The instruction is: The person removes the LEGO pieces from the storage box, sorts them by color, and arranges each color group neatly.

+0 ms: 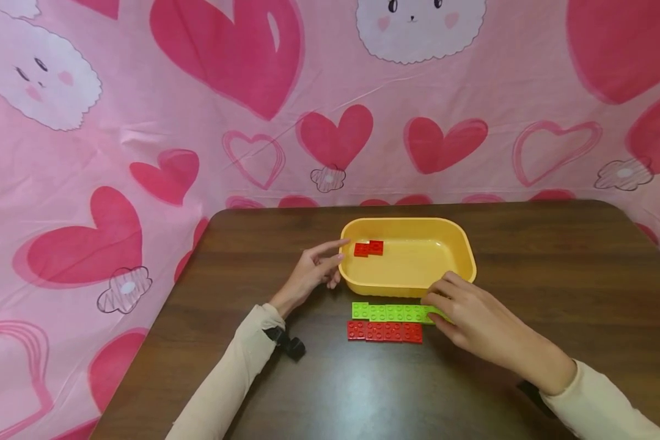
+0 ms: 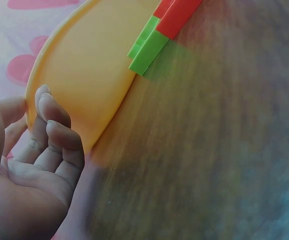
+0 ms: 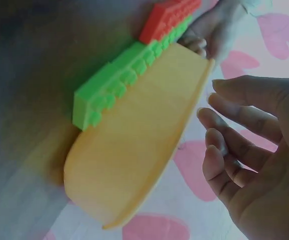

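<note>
A yellow plastic tub [image 1: 407, 289] stands on the table. Two red toy building bricks [image 1: 369, 248] lie inside at its left end. In front of it runs a row of bright green building bricks [image 1: 396, 313], and nearer still a row of red building bricks [image 1: 384, 331]. My left hand [image 1: 315, 269] touches the tub's left rim with its fingertips, its other fingers loosely bent. Over the right end of the green row is my right hand [image 1: 470, 318]; in the right wrist view its bent fingers [image 3: 244, 120] hold nothing and appear apart from the bricks.
The dark wooden table [image 1: 555, 293] ends at a pink cloth backdrop [image 1: 330, 73] printed with hearts, which hangs behind the tub and down the left side. Black straps [image 1: 286, 343] with a small device sit at the left wrist.
</note>
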Demonstrator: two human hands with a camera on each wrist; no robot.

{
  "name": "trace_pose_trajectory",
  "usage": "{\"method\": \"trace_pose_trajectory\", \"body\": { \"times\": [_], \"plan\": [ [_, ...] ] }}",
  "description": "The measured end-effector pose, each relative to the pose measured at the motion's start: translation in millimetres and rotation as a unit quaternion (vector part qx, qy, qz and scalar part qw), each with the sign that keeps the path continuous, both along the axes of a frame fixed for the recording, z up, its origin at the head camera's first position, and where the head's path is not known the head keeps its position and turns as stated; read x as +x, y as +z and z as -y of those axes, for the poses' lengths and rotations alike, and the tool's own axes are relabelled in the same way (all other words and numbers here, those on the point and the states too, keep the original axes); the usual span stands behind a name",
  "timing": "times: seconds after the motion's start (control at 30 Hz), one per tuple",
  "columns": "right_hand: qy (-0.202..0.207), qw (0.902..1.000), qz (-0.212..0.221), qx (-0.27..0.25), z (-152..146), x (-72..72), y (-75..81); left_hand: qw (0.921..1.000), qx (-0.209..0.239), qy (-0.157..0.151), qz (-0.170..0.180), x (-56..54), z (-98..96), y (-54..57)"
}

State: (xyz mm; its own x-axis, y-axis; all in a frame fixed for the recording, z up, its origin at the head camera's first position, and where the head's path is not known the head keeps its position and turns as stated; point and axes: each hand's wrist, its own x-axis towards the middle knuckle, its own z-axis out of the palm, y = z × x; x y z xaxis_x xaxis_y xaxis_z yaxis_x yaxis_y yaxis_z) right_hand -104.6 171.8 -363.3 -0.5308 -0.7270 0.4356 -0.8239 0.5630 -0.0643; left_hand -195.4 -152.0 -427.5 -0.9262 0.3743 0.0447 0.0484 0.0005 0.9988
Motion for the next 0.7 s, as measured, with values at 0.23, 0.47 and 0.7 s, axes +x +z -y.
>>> {"method": "trace_pose_trajectory", "body": {
  "times": [0.23, 0.47, 0.7],
  "plan": [
    [0.002, 0.9994, 0.004, -0.035, -6, -14.3, 9.6, 1.0, -0.002, 0.0, -0.003, -0.9, 0.9, -1.1],
    [-0.015, 0.9988, 0.002, -0.046, -12, -29.8, 14.6, 1.0, 0.002, -0.003, 0.001, -0.6, -0.2, -1.0],
    [-0.032, 0.9983, 0.03, -0.037, -11, -43.6, 15.2, 1.0, -0.001, 0.0, 0.007, 0.9, 0.4, -0.7]
  ]
}}
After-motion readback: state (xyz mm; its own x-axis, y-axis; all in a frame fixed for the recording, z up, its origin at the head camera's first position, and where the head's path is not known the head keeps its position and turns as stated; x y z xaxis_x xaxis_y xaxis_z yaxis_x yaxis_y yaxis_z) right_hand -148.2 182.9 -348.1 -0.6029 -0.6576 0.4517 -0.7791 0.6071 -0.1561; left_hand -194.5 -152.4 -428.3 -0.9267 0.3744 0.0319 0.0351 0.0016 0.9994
